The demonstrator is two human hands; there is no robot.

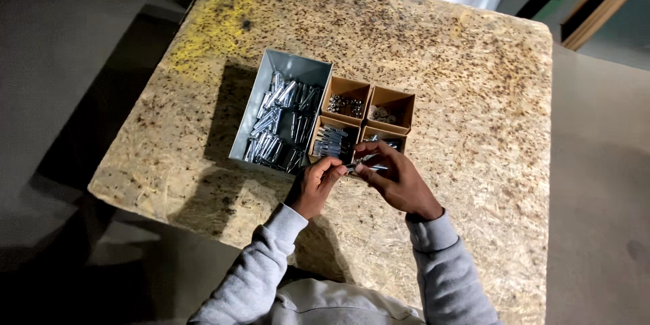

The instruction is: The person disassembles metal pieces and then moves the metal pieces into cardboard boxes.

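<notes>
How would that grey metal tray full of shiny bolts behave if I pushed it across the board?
The grey metal tray is probably heavy, being heaped with steel bolts. Its wide flat base makes tipping unlikely. The rough chipboard tabletop would likely drag, so it may scrape rather than glide.

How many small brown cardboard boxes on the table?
4, in a two-by-two block right of the grey metal bin: back left, back right, front left, front right. The hands partly cover the front right one.
</notes>
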